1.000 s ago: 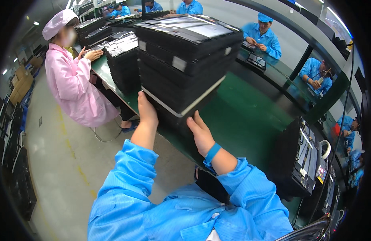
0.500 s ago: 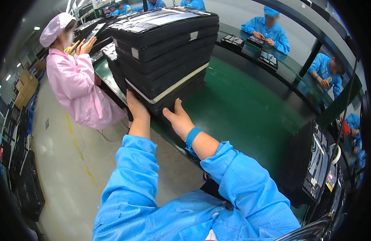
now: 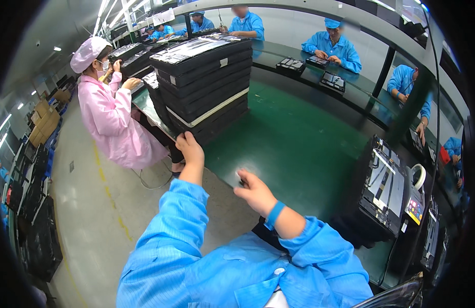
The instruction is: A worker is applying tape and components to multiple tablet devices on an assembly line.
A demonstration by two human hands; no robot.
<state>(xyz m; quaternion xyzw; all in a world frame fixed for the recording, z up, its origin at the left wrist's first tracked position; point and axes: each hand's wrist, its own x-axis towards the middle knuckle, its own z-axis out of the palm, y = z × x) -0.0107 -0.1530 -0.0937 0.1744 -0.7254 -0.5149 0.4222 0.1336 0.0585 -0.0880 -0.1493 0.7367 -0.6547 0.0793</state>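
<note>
A tall stack of black padded trays (image 3: 204, 77) stands on the green tabletop (image 3: 289, 138), with silvery flat parts lying on its top tray. A pale strip (image 3: 217, 110) runs between two of the lower layers. My left hand (image 3: 191, 154) is at the stack's near bottom corner, its thumb and fingers loosely apart; whether it still touches the tray I cannot tell. Apart from the stack, my right hand (image 3: 259, 194) hovers over the table's near edge, thumb and forefinger parted around a dark gap. A blue band (image 3: 274, 215) circles my right wrist.
A second black tray stack (image 3: 373, 192) with silvery parts stands at the right, beside a white tape roll (image 3: 418, 176). At the left, a person in pink (image 3: 111, 115) works near the table. People in blue (image 3: 334, 49) sit across, with several flat devices (image 3: 332, 81) before them.
My right hand has come off the stack and moved right, toward me. My left hand has shifted slightly right and down. The view has turned, and the stack looks farther away.
</note>
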